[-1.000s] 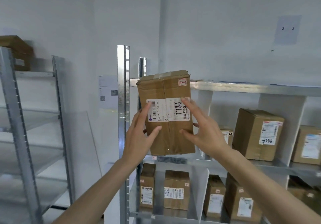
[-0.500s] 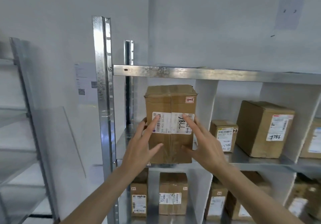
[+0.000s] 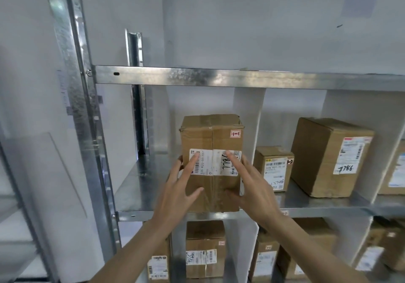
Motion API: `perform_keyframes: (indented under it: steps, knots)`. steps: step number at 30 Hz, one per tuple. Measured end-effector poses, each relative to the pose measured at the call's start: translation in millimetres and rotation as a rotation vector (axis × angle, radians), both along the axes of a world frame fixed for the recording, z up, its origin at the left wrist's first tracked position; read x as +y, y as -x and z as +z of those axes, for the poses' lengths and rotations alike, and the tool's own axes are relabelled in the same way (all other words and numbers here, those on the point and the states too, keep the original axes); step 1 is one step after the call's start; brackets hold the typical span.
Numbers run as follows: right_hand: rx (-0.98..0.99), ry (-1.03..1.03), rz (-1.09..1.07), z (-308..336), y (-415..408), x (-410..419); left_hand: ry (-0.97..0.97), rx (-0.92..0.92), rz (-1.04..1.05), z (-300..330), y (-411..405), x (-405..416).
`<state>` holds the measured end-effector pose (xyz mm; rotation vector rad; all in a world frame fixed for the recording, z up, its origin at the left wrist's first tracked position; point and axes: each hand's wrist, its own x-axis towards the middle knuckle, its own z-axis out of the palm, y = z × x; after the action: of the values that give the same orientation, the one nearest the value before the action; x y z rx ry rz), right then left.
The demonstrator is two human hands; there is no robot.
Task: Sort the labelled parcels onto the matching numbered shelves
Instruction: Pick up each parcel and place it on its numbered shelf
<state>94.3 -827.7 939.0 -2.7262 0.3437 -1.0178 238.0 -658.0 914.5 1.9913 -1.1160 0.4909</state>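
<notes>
Both hands' straight fingers (image 3: 194, 162) press the parcel (image 3: 211, 138) on the shelf (image 3: 140, 186).

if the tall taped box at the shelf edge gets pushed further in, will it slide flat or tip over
The tall box will probably slide: it stands flat on smooth metal shelf. It is taller than wide, so a high push could tip it backward; both hands, left hand and right hand, press its front at about mid-height. Dented top corners suggest soft cardboard that may give.
</notes>
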Motion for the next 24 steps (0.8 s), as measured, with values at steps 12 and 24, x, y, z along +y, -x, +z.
perform_keyframes:
  steps: [12, 24]
  knots:
    - [-0.024, 0.024, 0.086, -8, -53, 28, 0.038, -0.001, 0.062, -2, -37, 39]
    - [-0.004, 0.03, 0.147, -19, -107, 65, 0.082, -0.04, 0.103, -6, -80, 84]
